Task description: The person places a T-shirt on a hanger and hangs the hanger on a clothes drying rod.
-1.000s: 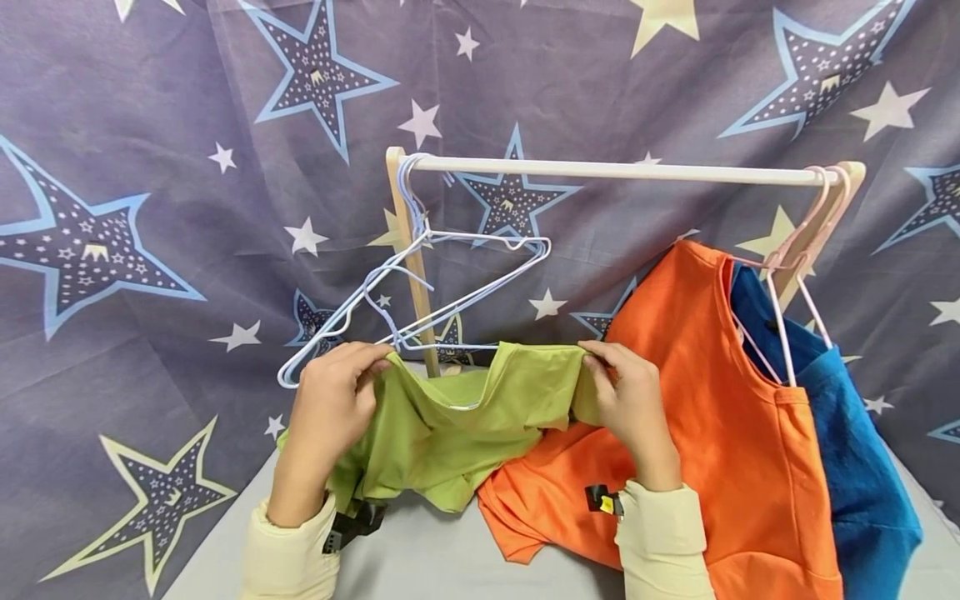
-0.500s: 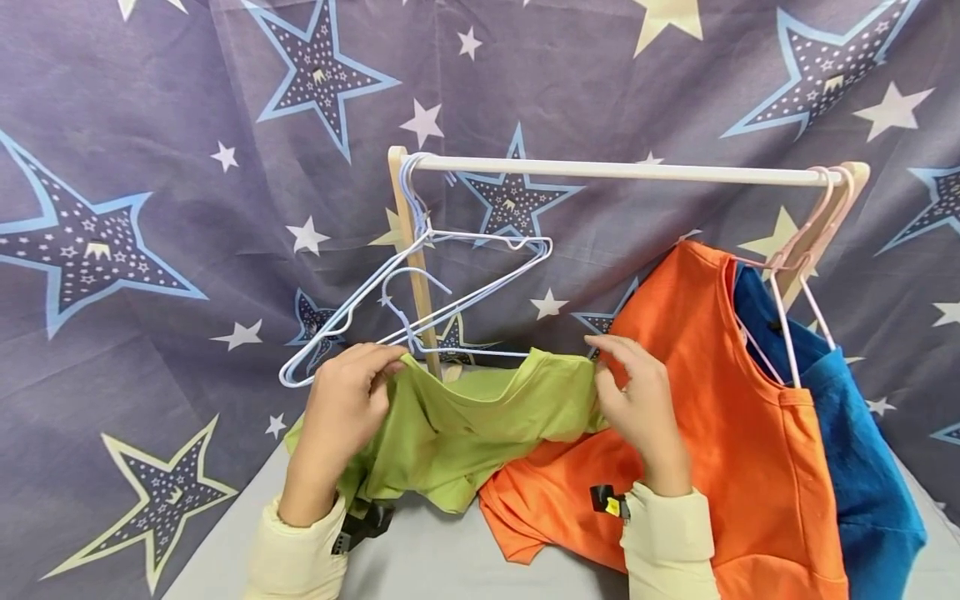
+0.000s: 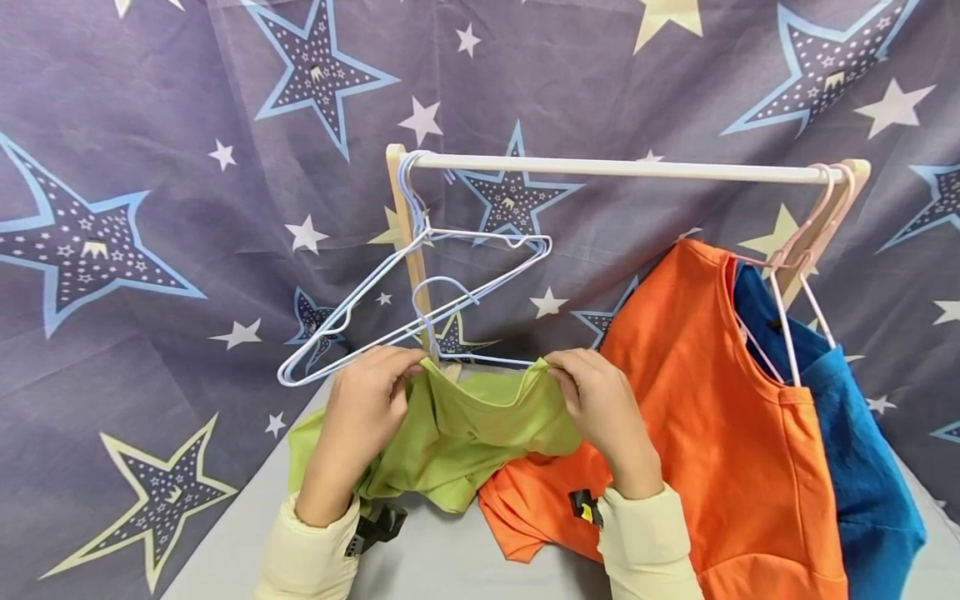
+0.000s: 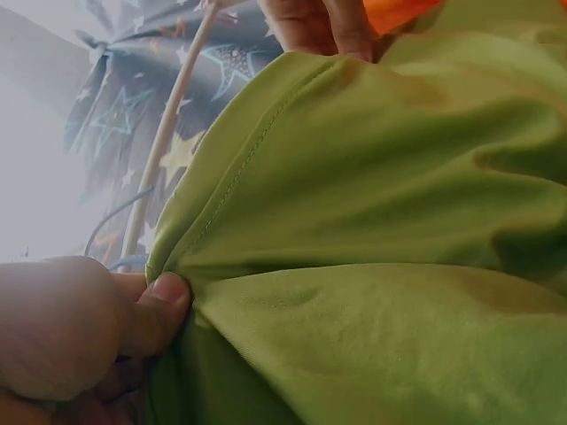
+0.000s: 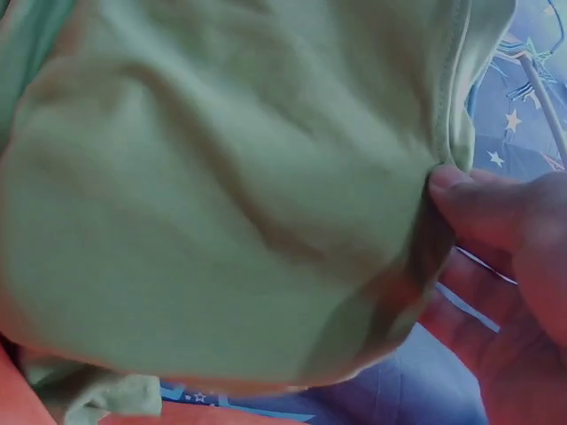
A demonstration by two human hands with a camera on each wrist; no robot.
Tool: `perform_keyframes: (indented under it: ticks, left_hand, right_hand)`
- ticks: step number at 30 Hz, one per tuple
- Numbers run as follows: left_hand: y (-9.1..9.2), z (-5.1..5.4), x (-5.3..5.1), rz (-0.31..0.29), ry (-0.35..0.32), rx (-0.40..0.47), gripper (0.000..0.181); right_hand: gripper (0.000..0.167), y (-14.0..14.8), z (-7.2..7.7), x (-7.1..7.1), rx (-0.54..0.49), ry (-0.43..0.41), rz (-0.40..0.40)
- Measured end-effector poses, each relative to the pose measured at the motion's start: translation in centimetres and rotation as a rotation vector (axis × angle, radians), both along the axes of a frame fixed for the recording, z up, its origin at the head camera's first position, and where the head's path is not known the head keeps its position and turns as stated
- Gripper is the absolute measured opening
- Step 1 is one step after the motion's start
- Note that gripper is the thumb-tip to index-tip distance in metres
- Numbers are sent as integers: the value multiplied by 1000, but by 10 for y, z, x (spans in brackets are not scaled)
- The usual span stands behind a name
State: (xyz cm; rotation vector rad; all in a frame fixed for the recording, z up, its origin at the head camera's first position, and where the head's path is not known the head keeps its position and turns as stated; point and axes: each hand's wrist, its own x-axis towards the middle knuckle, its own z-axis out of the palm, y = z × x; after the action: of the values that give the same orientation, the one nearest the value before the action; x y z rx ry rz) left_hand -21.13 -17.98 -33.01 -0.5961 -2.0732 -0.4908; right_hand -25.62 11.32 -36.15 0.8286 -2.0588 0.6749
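Note:
A green shirt (image 3: 468, 437) hangs between my two hands, its neckline sagging in the middle. My left hand (image 3: 367, 408) pinches the left side of the neckline between thumb and fingers; the left wrist view shows the thumb (image 4: 166, 297) pressed on the fabric. At the other side of the neckline, my right hand (image 3: 606, 407) pinches the edge, and its thumb (image 5: 454, 181) lies on the cloth. A light blue hanger (image 3: 487, 360) rises out of the neck opening with its hook up. The shirt hides the hanger's ends.
Behind stands a rack with a white rail (image 3: 622, 167). Bare pale blue hangers (image 3: 480, 234) hang at its left end. At the right, an orange garment (image 3: 735, 433) and a blue garment (image 3: 862, 442) hang on pink hangers (image 3: 808, 221). The orange cloth spreads over the grey tabletop (image 3: 450, 558).
My right hand came off the shirt's right shoulder, then moved left and pinched the neckline. My left hand shifted slightly right. The hanger's hook moved right and tipped more upright.

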Motion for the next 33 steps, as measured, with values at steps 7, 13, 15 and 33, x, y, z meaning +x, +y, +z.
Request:
perform_keyframes:
  ticks: [7, 13, 15, 33]
  left_hand:
    - [-4, 1, -1, -27, -52, 9, 20]
    - [-15, 3, -2, -32, -64, 46, 21]
    - [-17, 4, -1, -34, -56, 49, 21]
    - [-16, 5, 1, -50, 24, 48, 18]
  right_hand:
    - [15, 1, 0, -2, -40, 22, -87]
    - [9, 8, 1, -5, -138, 46, -144]
    - [8, 10, 1, -5, -157, 59, -146]
    - [18, 16, 2, -2, -196, -27, -141]
